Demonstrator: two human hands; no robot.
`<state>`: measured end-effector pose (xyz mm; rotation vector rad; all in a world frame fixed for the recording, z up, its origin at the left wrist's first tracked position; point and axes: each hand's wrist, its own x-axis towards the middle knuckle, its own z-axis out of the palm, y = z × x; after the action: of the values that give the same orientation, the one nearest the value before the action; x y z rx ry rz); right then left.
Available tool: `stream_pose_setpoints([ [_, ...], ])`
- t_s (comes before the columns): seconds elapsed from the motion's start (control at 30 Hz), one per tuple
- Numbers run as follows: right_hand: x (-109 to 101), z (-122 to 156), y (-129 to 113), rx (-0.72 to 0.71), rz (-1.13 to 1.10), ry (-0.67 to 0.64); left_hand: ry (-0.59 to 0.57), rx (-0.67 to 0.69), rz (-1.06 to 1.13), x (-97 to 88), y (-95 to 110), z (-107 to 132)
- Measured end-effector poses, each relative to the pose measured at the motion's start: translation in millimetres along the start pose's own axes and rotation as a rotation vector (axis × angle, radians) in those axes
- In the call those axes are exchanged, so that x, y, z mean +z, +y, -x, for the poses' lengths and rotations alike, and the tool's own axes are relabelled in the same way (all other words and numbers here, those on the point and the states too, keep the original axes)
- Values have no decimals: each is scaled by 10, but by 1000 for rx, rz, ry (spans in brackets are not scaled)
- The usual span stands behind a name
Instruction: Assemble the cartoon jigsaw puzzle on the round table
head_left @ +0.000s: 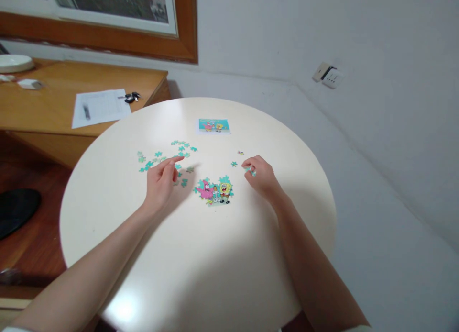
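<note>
Partly assembled puzzle (215, 193): just below frame center. Left hand (159, 178): index extended, fingers apart and empty, over loose pieces (184, 182). Right hand (263, 176): fingers curled at teal piece (248, 169); hold indeterminable.

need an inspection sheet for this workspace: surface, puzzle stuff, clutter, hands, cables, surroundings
surface: pale round table, with glare at the near left edge
job's things: partly joined puzzle near the middle; loose pieces mostly to its left; picture card beyond them
clutter: paper and keys on the wooden desk
hands: left hand over the loose pieces, index finger extended; right hand by a teal piece; whether either grips a piece cannot be told
cables: nothing seen that is clearly a cable
surroundings: window behind the desk; wall socket at right
</note>
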<state>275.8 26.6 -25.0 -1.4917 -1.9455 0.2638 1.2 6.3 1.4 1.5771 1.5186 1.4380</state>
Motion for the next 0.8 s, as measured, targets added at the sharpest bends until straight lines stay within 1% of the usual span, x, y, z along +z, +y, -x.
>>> stream_pose_setpoints([
  [0.07,-29,8,-117,-85,-56,-58,-4,-5,1,1,-5,-1],
  [0.17,-33,25,-232,-191,-130,-213,3,-17,6,9,4,2],
  [0.23,-14,32,-258,-224,-134,-298,9,-21,3,15,6,3],
  [0.3,6,34,-260,-225,-118,-349,14,-16,-3,18,-8,-1],
  [0.37,13,32,-256,-211,-99,-353,12,-7,-7,18,-35,-7],
  [0.5,-4,23,-258,-198,-80,-308,12,7,-7,20,-68,-14],
  [0.67,1,20,-236,-172,-56,-357,18,-12,11,24,-39,-9],
  [0.8,-8,25,-242,-157,-64,-315,13,-14,10,14,-40,-10],
])
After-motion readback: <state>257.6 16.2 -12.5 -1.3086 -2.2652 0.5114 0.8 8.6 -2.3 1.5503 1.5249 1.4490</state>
